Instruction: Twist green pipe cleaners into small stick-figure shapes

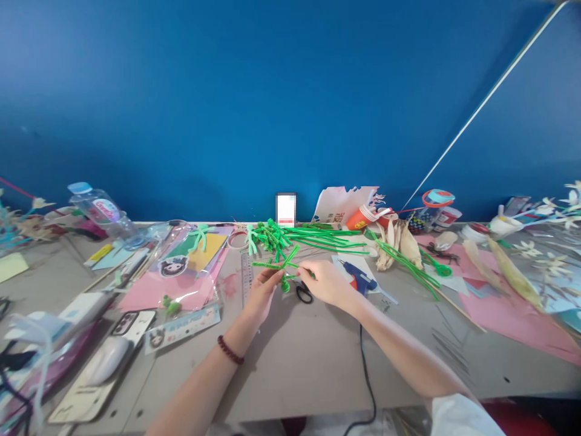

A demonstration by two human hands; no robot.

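Observation:
Between my two hands, above the table, is a green pipe cleaner piece (285, 264) with several arms crossing at its middle. My left hand (265, 287) pinches it from below left. The fingers of my right hand (320, 280) are closed on one of its arms at the right. A small green curl (285, 284) hangs just under it. Black-handled scissors (304, 293) lie below my right hand, partly covered. Behind the hands rests a heap of twisted green pipe cleaners (271, 235), with long straight green stems (331, 237) stretching right.
A blue glue gun (361, 277) lies right of my right hand, its cord (367, 369) running off the front edge. A clear ruler (246, 275) and pink paper (149, 289) are at left. A phone (285, 209) stands by the wall. A bottle (105, 212) leans far left.

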